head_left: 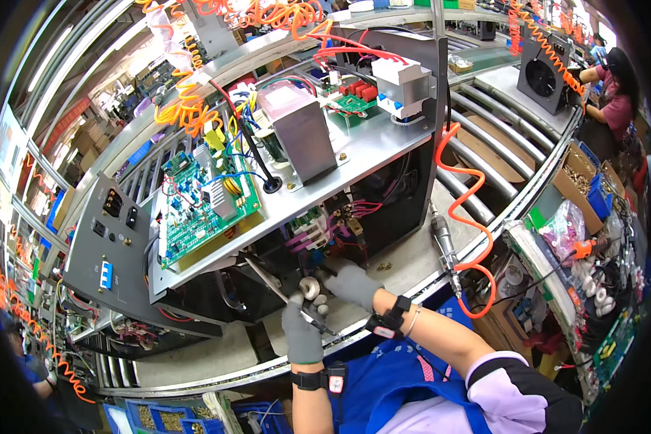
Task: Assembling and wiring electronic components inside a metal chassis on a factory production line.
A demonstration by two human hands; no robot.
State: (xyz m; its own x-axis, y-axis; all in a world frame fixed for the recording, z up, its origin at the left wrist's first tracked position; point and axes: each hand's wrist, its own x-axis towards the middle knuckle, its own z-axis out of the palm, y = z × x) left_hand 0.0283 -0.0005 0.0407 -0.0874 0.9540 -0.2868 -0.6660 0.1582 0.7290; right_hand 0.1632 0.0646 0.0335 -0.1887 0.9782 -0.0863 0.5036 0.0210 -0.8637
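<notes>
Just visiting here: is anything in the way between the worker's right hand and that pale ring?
Nothing visible stands between the right hand and the pale ring, which is just to its left. The left hand is close below the ring in the picture; whether it grips it, I cannot tell.

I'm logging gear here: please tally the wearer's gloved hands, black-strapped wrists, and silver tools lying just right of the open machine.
Gloved hands: 2 (left hand, right hand)
Black-strapped wrists: 2 (left wrist, right wrist)
Silver tool: 1
Total: 5
</notes>
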